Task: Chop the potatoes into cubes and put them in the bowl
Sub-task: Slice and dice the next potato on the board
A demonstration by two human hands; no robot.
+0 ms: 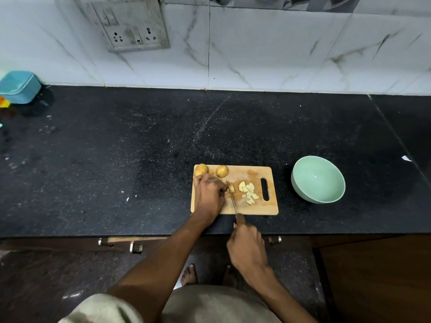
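A wooden cutting board (256, 209) lies on the black counter. Two whole potatoes (201, 169) (222, 171) rest at its far left edge. My left hand (210, 197) presses a partly cut potato piece (231, 188) onto the board. My right hand (248, 245) grips a knife (231, 197) by the handle, its blade standing just left of that piece's cut end. A small pile of pale potato cubes (249, 193) sits to the right of the blade. A mint-green bowl (300, 183) stands empty to the right of the board.
A teal container (19, 86) stands at the counter's far left by the tiled wall. A socket panel (130, 26) is mounted on the wall. A white scrap (406, 158) lies at the right. Drawer handles (136, 248) show below the counter edge.
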